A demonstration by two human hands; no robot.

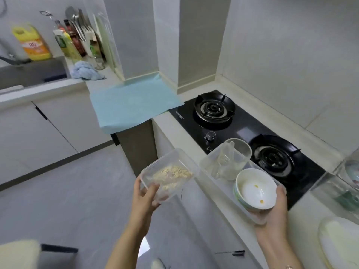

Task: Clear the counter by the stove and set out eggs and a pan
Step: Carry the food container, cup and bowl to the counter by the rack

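My left hand (pixel 146 196) grips a clear plastic box (pixel 169 174) with beige crumbly food inside, held in the air left of the counter edge. My right hand (pixel 275 206) holds the near end of a long clear plastic container (pixel 208 162) over the counter in front of the stove. In that container lie a white bowl (pixel 256 189) with yellow specks, a glass bowl (pixel 240 148) and a clear measuring cup (pixel 223 162). The black two-burner gas stove (pixel 242 127) has nothing on its burners. No eggs and no pan are in view.
A light blue mat (pixel 132 105) covers the counter left of the stove. Further left are a blue cloth (pixel 85 71), bottles (pixel 71 41), a yellow jug (pixel 33 43) and the sink (pixel 29 74). A pale plate (pixel 342 241) and glass lids (pixel 347 183) sit at the right.
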